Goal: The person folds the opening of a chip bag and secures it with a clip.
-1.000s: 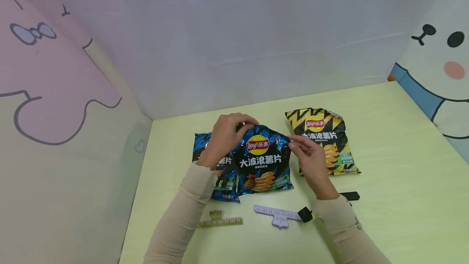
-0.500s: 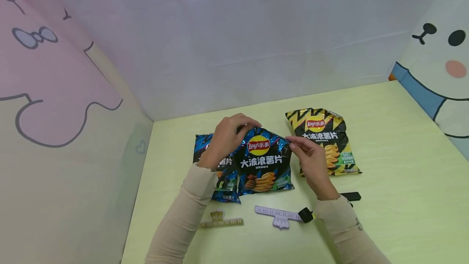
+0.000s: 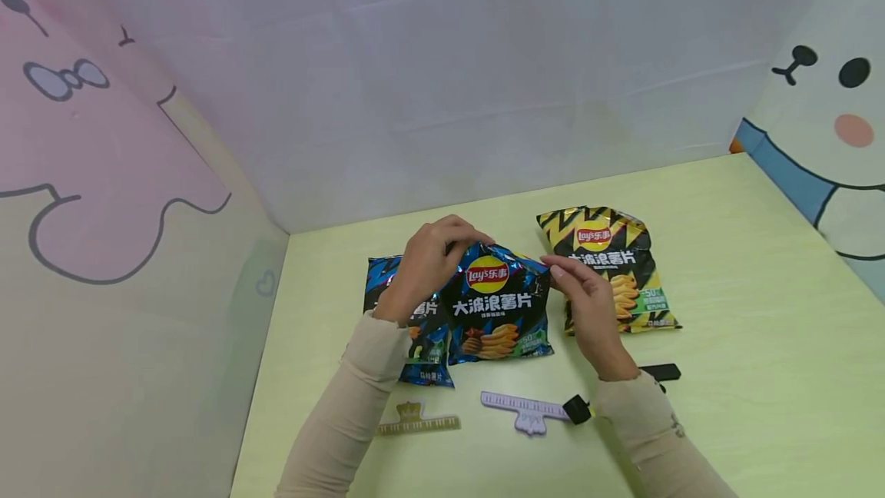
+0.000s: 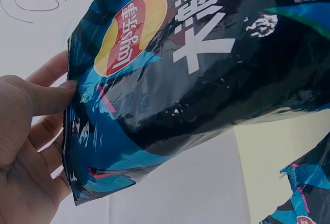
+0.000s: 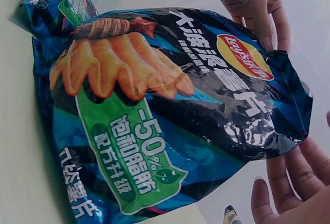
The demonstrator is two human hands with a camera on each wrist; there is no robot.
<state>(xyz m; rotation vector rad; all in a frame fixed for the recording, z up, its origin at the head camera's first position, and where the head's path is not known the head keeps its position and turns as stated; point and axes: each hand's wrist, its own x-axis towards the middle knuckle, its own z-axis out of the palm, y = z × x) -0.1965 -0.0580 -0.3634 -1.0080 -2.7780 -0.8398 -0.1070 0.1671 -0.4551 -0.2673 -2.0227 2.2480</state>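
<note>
Head view: held blue bag [image 3: 498, 306] is just left of the yellow bag [image 3: 627, 275], top edge running crosswise; right hand [image 3: 592, 302] pinches it yellow-bag side, left hand [image 3: 432, 258] pinches farther off (so neither's nearer).

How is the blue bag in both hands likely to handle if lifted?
The blue bag probably flexes, being wrinkled near its top. Its glossy shine suggests it could slip. The printed chips hint at light, brittle contents that squeezing may crush.
</note>
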